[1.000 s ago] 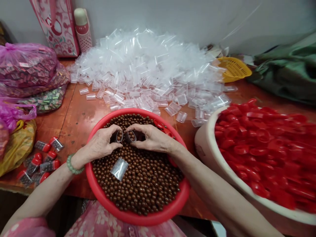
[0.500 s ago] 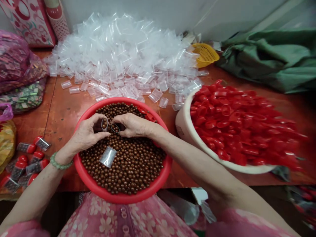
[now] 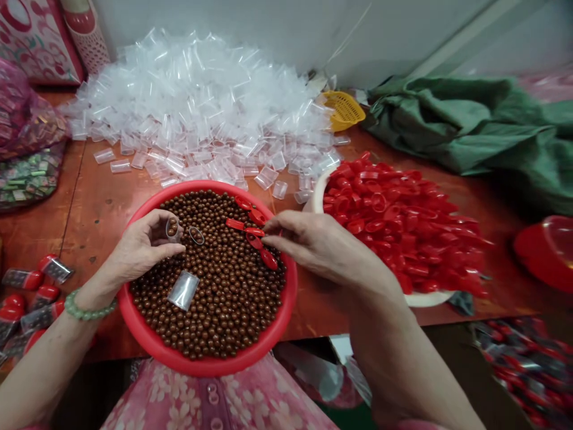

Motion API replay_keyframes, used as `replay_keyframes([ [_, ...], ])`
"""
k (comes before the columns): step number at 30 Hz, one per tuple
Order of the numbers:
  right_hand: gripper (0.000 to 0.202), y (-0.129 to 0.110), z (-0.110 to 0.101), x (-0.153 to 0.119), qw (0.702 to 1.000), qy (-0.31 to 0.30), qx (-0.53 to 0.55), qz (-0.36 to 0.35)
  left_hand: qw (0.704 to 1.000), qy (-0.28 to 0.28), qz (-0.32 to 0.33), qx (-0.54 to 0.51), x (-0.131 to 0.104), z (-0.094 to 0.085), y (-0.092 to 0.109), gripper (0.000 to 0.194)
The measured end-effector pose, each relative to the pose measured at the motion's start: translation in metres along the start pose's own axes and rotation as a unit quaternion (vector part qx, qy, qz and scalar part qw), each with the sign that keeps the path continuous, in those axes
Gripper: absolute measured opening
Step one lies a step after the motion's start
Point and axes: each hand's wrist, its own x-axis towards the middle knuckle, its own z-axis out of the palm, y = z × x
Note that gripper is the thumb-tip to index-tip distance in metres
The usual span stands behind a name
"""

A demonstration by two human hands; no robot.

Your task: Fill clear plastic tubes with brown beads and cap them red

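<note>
A red basin [image 3: 290, 298] full of small brown balls stands at the table's front edge. Over its left side my left hand [image 3: 145, 245] holds a clear container [image 3: 173, 229] with brown balls inside, its open end toward the right. Among the balls lie another clear container [image 3: 183, 291] and, half sunk, one whose oval rim [image 3: 196, 235] shows. My right hand [image 3: 308, 242] is at the basin's right rim, thumb and fingertips closed at the red caps [image 3: 254, 240] that rest on the balls; its fingertips touch or grip one.
Clear containers [image 3: 201, 101] are heaped at the back. Red caps [image 3: 394, 221] overflow a white tub [image 3: 319, 194] at right. Filled, capped containers [image 3: 42, 292] lie at left. A yellow basket [image 3: 344, 110], green cloth [image 3: 461, 119] and red bowl [image 3: 548, 251] are farther right.
My right hand has let go of the container now half sunk in the balls and moved right to the red caps. My left hand still holds its container. The view has shifted right.
</note>
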Motion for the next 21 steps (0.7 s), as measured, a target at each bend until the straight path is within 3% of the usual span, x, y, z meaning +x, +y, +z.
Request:
replay_keyframes([
  [4, 0.015, 0.006, 0.03, -0.02, 0.994, -0.003, -0.089, 0.067, 0.999, -0.005, -0.016, -0.033, -0.007, 0.008, 0.005, 0.042],
  [8, 0.018, 0.01, 0.051, -0.026, 0.996, 0.062, -0.042, 0.051, 0.997, -0.009, -0.021, -0.072, -0.015, 0.013, 0.011, 0.041],
  [13, 0.029, 0.006, 0.05, -0.028, 0.981, 0.069, 0.177, 0.045, 0.992, -0.015, -0.026, -0.124, -0.023, 0.014, 0.017, 0.044],
  [17, 0.023, -0.008, 0.05, -0.019, 0.922, 0.053, 0.379, 0.067, 0.987, -0.051, -0.031, -0.152, -0.026, 0.013, 0.013, 0.041],
  [21, 0.025, -0.022, 0.056, -0.003, 0.881, 0.047, 0.466, 0.064, 0.961, -0.075, -0.039, -0.264, -0.026, 0.012, 0.009, 0.043],
])
